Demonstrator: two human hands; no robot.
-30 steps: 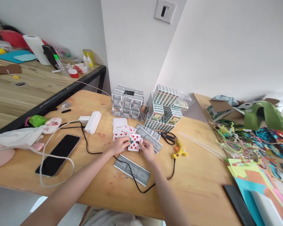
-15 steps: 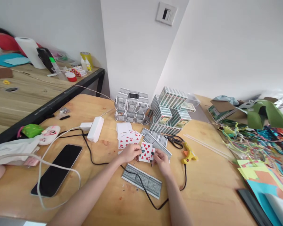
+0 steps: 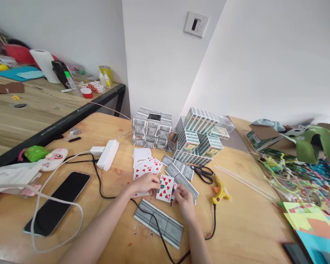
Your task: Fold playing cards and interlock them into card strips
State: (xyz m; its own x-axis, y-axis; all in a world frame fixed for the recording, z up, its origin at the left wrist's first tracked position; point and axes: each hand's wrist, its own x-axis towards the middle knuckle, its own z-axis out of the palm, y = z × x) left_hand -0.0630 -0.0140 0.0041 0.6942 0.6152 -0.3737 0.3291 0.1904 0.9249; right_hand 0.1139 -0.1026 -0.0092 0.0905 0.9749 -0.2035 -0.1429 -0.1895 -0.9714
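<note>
Between my hands, just above the table, is an eight of hearts card. My left hand pinches its left edge. At the right, my right hand pinches another red-hearts card, partly hidden behind the eight. Face-up cards lie spread beyond my left hand. Patterned card strips overlap beyond my right hand. Nearer to me lies a long patterned card strip, crossed by a black cable.
A folded-card structure and stacked card boxes stand at the back. Scissors and a yellow glue gun lie right. A phone, white cable and power strip are left; coloured paper is far right.
The view has shifted, so most table items appear lower. Both hands still hold the cards, and the eight of hearts is tilted a little more.
</note>
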